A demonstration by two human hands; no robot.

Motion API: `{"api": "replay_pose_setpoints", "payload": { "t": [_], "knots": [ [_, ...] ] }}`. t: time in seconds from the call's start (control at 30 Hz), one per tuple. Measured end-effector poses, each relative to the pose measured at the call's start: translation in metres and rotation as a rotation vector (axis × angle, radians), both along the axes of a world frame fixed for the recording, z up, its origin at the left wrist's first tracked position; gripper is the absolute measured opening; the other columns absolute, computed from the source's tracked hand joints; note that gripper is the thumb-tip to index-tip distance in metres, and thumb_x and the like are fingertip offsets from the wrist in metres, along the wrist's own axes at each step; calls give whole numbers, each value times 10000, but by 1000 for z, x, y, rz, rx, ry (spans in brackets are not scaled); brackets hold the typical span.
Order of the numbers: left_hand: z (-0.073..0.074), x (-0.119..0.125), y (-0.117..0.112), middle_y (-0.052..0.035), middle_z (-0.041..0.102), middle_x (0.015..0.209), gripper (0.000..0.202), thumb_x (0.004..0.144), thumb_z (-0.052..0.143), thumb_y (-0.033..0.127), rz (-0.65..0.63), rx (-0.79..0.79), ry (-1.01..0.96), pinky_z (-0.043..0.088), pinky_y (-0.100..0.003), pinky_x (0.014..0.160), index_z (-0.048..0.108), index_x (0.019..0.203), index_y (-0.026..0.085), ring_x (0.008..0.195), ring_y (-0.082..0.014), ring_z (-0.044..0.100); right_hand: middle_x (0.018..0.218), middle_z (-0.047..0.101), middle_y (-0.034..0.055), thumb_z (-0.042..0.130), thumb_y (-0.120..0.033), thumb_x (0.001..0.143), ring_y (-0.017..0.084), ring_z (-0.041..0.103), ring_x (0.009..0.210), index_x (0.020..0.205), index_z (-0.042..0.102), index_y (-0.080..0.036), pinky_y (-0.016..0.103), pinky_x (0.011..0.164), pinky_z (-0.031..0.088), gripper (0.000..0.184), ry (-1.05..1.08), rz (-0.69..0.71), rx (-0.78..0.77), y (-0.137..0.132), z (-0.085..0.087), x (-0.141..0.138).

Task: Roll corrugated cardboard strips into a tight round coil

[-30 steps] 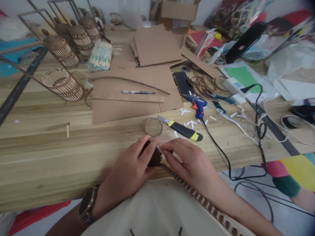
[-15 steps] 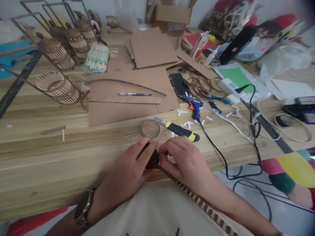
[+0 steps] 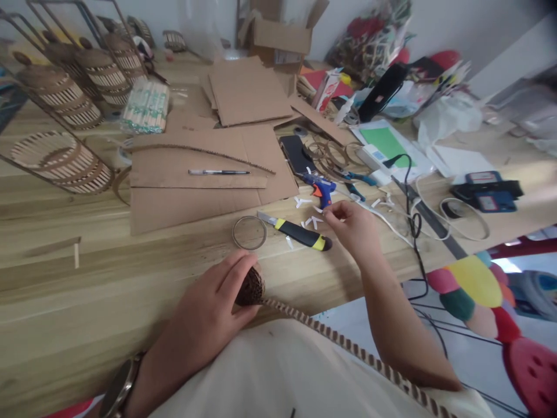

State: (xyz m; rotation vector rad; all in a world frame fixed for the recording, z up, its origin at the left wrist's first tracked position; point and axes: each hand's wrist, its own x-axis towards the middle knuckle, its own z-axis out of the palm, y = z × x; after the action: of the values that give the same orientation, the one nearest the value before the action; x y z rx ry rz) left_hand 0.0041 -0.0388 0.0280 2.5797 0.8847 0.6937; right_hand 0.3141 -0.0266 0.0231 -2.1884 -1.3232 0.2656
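Observation:
Near the table's front edge, my left hand (image 3: 213, 302) is wrapped round a dark brown coil of rolled corrugated cardboard (image 3: 252, 285). From the coil a long corrugated cardboard strip (image 3: 331, 331) trails across my lap to the lower right. My right hand (image 3: 354, 229) is raised over the table, thumb and forefinger pinched on a small white strip (image 3: 319, 209). Similar white scraps (image 3: 312, 222) lie scattered below it. Just left of these is a utility knife (image 3: 302, 234) with its blade out, beside a thin ring (image 3: 249, 233). A blue glue gun (image 3: 321, 190) lies just beyond my right fingertips.
Flat cardboard sheets (image 3: 204, 203) carry a pen (image 3: 219, 172) and another cardboard strip. Slatted lantern-like baskets (image 3: 65, 162) stand at left, by a bundle of sticks (image 3: 145, 107). Pliers (image 3: 361, 179), a phone (image 3: 296, 154) and a black cable (image 3: 409, 203) lie to the right.
My right hand has left the coil and moved right and forward to the white scraps, a white strip in its fingers. My left hand keeps hold of the coil. The view has turned right.

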Motion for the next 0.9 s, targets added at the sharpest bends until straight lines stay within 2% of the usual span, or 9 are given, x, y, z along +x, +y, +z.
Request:
{"api": "replay_pose_setpoints", "payload": {
  "t": [0.13,0.33,0.5,0.6,0.73,0.83,0.9],
  "knots": [
    [0,1,1,-173,693,1271,526,829,595,124,0,-9,22,639,-458,901,451,1333,172,1125,-319,711,625,684,37,599,-284,732,189,585,592,679,664,-204,296,592,398,116,-3,-2,-23,9,-8,25],
    [-2,2,3,-184,686,1274,537,828,609,135,12,-11,9,636,-474,910,447,1339,168,1136,-327,705,731,703,31,609,-222,659,179,584,658,734,651,-201,291,629,416,88,10,115,15,18,-20,32],
    [-3,2,2,-179,682,1268,537,829,630,143,17,-16,7,636,-473,911,449,1334,172,1136,-324,703,759,719,38,540,-214,729,185,612,677,780,666,-193,303,651,448,137,9,201,69,23,-30,30],
    [-2,2,1,-186,671,1281,535,835,632,144,38,-28,5,635,-482,907,448,1337,169,1147,-333,696,832,749,64,521,-228,788,227,658,792,824,705,-195,360,756,489,190,-16,245,111,26,-32,31],
    [-1,3,0,-177,637,1312,503,862,634,169,91,-45,-23,621,-480,931,455,1332,188,1184,-326,672,947,754,75,517,-194,801,254,665,966,819,703,-215,423,913,487,188,-56,275,209,22,-26,29],
    [0,3,0,-164,609,1323,523,849,669,180,139,-80,-46,618,-452,931,463,1328,211,1201,-314,658,852,729,53,519,-159,813,244,668,902,767,667,-230,432,902,496,171,-79,297,299,9,-13,15],
    [1,3,0,-153,609,1311,545,846,681,184,155,-97,-72,609,-453,948,452,1339,226,1205,-306,652,862,731,46,559,-183,862,237,680,872,837,675,-237,423,861,520,130,-69,406,375,-5,-2,-2]
  ]
}}
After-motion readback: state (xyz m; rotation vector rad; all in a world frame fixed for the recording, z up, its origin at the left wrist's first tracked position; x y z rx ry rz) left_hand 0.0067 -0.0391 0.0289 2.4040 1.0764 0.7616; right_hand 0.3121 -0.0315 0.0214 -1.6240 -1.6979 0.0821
